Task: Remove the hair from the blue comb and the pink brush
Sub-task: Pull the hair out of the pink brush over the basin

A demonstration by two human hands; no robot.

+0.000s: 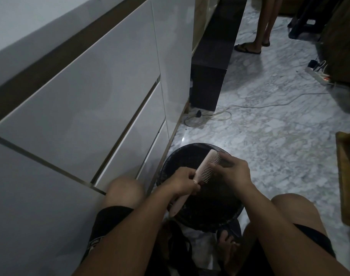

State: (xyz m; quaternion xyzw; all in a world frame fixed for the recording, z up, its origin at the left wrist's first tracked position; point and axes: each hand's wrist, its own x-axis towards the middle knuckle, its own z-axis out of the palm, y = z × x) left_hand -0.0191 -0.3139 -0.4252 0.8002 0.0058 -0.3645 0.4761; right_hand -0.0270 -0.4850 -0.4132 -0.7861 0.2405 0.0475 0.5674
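The pink brush [205, 167] is held slanted over a black bin [170, 162], with its head pointing up and away and its bristles facing right. My left hand [183, 181] grips it at the neck, and the handle sticks out below my wrist. My right hand [233, 171] is closed against the bristles near the top of the head, pinching a dark tuft there that looks like hair. The blue comb is not in view.
White cabinet drawers [102, 108] run along the left. A dark plinth [208, 82] stands behind the bin, with a cable [216, 116] coiled on the marble floor. A person's legs [260, 32] stand at the back. A power strip [319, 75] and wooden furniture [347, 176] are on the right.
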